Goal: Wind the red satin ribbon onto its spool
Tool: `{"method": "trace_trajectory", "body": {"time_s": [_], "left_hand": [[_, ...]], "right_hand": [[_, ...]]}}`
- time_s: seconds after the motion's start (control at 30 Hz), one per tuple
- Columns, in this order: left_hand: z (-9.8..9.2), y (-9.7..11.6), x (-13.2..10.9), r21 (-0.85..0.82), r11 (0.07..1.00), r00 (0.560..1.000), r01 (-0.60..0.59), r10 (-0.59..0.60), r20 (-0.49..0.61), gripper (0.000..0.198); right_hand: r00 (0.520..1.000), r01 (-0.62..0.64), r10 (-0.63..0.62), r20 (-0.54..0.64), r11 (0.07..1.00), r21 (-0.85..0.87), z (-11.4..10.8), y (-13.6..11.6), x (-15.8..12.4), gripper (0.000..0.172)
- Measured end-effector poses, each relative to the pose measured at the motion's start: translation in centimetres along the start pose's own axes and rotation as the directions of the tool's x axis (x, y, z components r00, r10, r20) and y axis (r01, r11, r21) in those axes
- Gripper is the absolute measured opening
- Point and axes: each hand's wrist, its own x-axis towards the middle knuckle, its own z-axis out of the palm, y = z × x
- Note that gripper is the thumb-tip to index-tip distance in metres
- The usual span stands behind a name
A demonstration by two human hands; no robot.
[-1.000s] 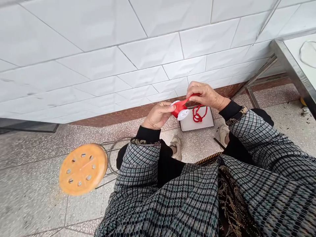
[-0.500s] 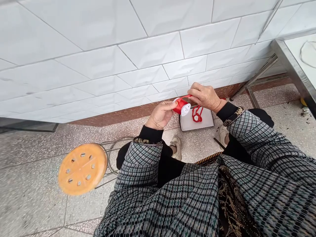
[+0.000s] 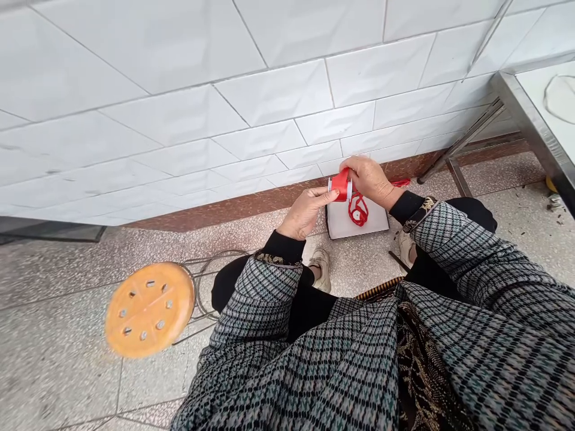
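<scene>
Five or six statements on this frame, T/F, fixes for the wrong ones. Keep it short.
1. The left hand holds the spool. True.
2. The ribbon on the spool is blue. False: it is red.
3. The stool has an orange seat with holes in it. True.
4. The right hand rests on the stool. False: it is up at the ribbon.
5. Red cord shows below the right hand. True.
6. The table stands on the person's left. False: it is on the right.
</scene>
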Motion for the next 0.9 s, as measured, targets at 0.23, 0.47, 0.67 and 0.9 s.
{"method": "trace_trajectory", "body": {"time_s": [0.23,0.47,0.67,0.9], "left_hand": [[0.1,0.7,-0.4,-0.018,0.997,0.992,0.082,-0.080,0.096,0.054],[0.7,1.1,-0.7,-0.163,0.979,0.990,0.125,-0.111,0.093,0.065],[1.2,0.3,-0.2,-0.220,0.975,1.000,-0.012,0.008,-0.016,0.061],[1.7,-0.3,0.4,-0.165,0.979,0.965,-0.123,0.080,-0.248,0.049]], "right_hand": [[0.962,-0.273,0.252,0.108,0.847,0.456,0.3,-0.4,0.2,0.025],[0.804,-0.579,0.545,0.237,0.628,0.519,0.8,-0.9,0.4,0.022],[0.807,-0.586,0.547,0.221,0.697,0.413,1.4,-1.0,0.0,0.020],[0.770,-0.638,0.467,0.435,0.544,0.545,1.4,-3.2,-0.2,0.027]]}}
